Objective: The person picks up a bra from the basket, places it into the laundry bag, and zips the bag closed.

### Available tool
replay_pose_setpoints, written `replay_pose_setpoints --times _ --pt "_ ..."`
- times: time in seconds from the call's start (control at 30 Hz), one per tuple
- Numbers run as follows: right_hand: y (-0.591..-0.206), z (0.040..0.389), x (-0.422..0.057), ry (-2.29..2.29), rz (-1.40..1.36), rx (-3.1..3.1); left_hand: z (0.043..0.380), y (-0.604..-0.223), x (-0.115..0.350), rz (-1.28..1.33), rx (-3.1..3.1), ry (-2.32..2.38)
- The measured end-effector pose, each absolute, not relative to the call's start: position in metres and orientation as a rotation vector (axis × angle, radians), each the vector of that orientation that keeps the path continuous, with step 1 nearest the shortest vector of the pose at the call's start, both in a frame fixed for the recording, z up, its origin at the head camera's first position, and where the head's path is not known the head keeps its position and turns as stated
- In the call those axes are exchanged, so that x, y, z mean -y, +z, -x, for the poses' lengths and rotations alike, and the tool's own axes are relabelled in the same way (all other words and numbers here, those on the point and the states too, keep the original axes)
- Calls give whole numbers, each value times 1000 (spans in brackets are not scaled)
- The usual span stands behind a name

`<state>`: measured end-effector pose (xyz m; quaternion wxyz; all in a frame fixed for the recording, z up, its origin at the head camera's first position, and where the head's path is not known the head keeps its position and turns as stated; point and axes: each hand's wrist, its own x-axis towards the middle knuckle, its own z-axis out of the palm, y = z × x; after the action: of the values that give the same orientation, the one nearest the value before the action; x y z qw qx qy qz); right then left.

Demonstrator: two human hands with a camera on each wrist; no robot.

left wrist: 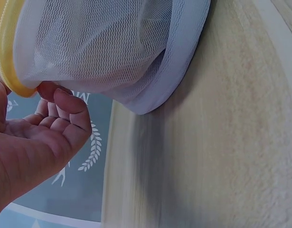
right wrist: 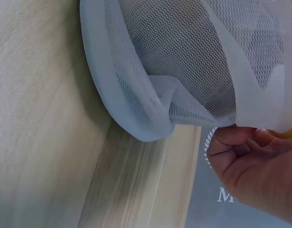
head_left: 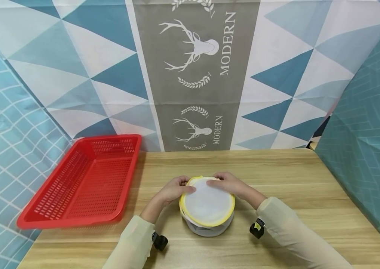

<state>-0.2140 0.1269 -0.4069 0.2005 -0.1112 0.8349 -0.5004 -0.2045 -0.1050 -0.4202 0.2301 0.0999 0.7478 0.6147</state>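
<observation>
A round mesh laundry bag (head_left: 208, 205) with a white top and yellow edging stands upright on the table, its grey base below. My left hand (head_left: 172, 190) pinches the upper rim on its left side, thumb over the top and fingers curled beneath. On the far right part of that rim, my right hand (head_left: 231, 185) pinches in the same way. The left wrist view shows the yellow zipper edge (left wrist: 10, 71) between thumb and fingers. The mesh side (right wrist: 179, 52) sags into folds in the right wrist view, above the grey bottom band (right wrist: 100, 80).
To the left, a red plastic basket (head_left: 122, 215) with slotted walls stands on the wooden table (head_left: 277, 175). Behind the table hangs a patterned cloth (head_left: 277, 74). Tiled-print cloths (head_left: 5, 149) close off both sides.
</observation>
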Motion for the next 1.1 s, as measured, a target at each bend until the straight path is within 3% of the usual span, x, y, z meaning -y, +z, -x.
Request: replay_pose_setpoints --times 0.4,1.1 --pt "-405 211 -122 -1425 362 -2367 217 -416 102 -167 -2190 1596" --pt "-405 211 -123 -1457 349 -2349 243 -417 93 -324 -1957 1663"
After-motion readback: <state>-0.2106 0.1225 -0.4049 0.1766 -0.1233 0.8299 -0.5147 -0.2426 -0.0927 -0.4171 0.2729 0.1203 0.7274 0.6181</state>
